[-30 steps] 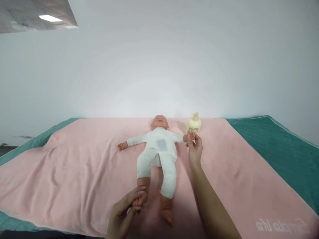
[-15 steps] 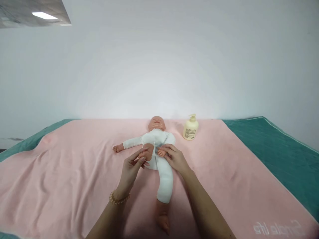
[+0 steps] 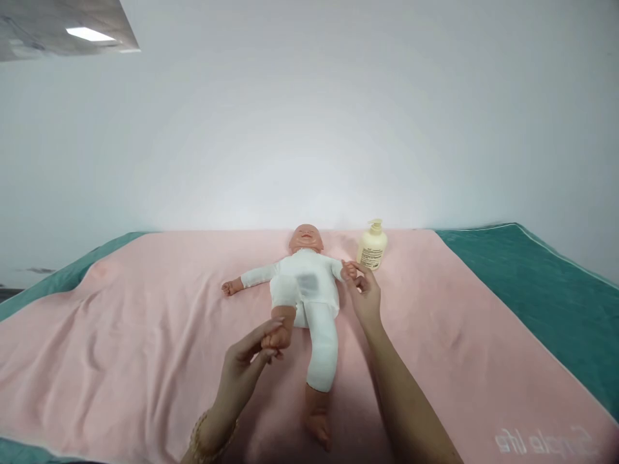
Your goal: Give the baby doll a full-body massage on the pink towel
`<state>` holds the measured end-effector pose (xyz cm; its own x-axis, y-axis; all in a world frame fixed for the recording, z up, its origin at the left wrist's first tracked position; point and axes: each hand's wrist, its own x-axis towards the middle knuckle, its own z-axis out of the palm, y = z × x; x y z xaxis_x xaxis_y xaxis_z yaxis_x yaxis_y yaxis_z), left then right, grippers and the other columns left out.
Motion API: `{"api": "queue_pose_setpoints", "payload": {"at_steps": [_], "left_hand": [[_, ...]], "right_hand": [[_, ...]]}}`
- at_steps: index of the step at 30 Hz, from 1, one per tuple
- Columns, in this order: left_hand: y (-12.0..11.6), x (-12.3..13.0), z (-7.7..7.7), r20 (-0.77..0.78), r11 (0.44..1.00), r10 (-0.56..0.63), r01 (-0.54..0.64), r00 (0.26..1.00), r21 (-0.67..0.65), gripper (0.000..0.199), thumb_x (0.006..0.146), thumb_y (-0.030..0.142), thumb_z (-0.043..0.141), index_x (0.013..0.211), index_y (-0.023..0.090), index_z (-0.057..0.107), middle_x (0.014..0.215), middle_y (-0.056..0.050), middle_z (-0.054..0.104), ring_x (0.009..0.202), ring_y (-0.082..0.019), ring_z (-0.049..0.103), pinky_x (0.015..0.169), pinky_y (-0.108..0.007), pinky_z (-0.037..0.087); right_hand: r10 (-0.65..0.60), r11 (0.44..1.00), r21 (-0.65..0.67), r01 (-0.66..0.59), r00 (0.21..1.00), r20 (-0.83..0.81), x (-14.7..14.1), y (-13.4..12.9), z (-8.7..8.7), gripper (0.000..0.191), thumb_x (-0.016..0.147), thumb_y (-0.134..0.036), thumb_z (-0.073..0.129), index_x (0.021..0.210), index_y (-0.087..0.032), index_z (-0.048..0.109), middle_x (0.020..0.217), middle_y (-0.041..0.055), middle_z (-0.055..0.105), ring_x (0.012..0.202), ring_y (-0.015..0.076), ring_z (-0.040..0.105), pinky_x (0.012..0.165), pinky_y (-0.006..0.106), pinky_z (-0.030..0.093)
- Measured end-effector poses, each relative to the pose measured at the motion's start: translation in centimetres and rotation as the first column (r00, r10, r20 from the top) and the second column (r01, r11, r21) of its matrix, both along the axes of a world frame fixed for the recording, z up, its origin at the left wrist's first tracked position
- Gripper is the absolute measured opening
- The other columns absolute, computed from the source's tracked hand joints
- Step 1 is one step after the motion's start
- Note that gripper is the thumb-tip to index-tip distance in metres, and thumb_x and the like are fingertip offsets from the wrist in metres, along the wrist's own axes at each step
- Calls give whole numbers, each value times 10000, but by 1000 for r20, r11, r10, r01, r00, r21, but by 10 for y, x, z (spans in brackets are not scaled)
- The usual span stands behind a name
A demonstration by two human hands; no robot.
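A baby doll (image 3: 308,265) with a white cloth body lies on its back, head away from me. My left hand (image 3: 249,354) pinches the doll's foot (image 3: 279,335) on the left side, and that leg is bent and raised. With my right hand (image 3: 365,290) I grip the doll's hand (image 3: 349,269) on the right side, its arm held out from the body. A grey patch shows on the doll's chest. The other leg (image 3: 322,348) lies stretched toward me, and the other arm (image 3: 256,276) rests out to the left.
A pale yellow pump bottle (image 3: 372,248) stands just beyond my right hand. Under the doll is a pink towel (image 3: 435,322), wrinkled on the left, with lettering at the near right. A green cloth (image 3: 532,277) shows beneath it. A white wall (image 3: 309,116) rises behind.
My left hand has drawn the doll's foot down toward me, away from its belly. My right hand has carried the doll's hand outward to the right, uncovering the chest.
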<state>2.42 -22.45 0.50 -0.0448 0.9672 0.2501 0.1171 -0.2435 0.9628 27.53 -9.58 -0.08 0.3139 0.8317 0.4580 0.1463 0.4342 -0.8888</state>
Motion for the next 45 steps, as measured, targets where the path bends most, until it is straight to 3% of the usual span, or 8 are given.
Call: {"api": "queue_pose_setpoints", "payload": {"at_steps": [3,8,17,23,29,37,41,45], "left_hand": [[-22,-11,-12,-82,1000,-18,20,996,19,346,824,348,662,1131,192,698,1068,-103,723,654,-174,678,649,-297,578],[-52,-21,-32,-130,997,-68,73,989,30,320,790,365,699,1086,246,731,1166,-101,685,1029,-290,676,824,-349,584],[-71,-22,-53,-88,979,-170,158,982,-130,335,793,423,682,1068,242,743,1205,-108,651,1153,-313,598,976,-435,482],[-77,-17,-64,-86,974,-151,133,985,-184,348,778,476,682,1039,255,752,1210,-103,647,1136,-312,610,951,-444,495],[-77,-18,-59,-48,986,-146,141,988,-92,293,808,380,681,1079,283,736,1195,-88,663,1122,-301,621,951,-415,506],[-56,-27,-36,-66,999,-34,37,997,40,288,813,291,682,1094,244,722,1160,-94,693,1002,-279,687,758,-315,602],[-34,-21,-21,-21,1000,-10,11,1000,16,309,836,282,662,1137,215,691,1110,-96,713,657,-163,691,614,-265,574],[-5,-12,-7,39,1000,4,-4,999,-13,336,843,299,658,1156,178,665,1031,-104,729,614,-143,653,527,-231,499]], "right_hand": [[-116,992,-70,101,962,-248,12,6,1,442,754,-467,685,1088,-185,615,1062,61,640,695,116,562,583,235,465],[-296,947,-267,177,804,-516,37,19,-10,398,691,-485,731,888,-169,588,818,6,623,635,102,565,538,207,466],[-309,926,-365,99,756,-578,59,40,-35,258,775,-433,632,726,-225,488,559,-54,485,449,101,477,374,212,412],[-334,913,-400,81,712,-618,59,40,-33,213,792,-384,625,744,-213,506,591,-35,533,466,100,499,382,203,417],[-317,923,-374,89,725,-611,52,31,-26,233,801,-411,626,776,-193,548,616,-32,531,499,89,502,415,186,419],[-194,980,-108,165,903,-383,18,11,-6,430,746,-393,696,1105,-190,572,1086,61,627,828,146,611,630,230,490],[-15,998,64,18,998,-53,-5,-2,-6,402,836,-342,618,1206,-194,563,1139,94,617,804,145,597,686,277,497],[148,966,155,-209,931,335,-19,-9,-12,314,876,-218,549,1178,-255,629,1153,74,591,953,180,596,775,304,521]]}}
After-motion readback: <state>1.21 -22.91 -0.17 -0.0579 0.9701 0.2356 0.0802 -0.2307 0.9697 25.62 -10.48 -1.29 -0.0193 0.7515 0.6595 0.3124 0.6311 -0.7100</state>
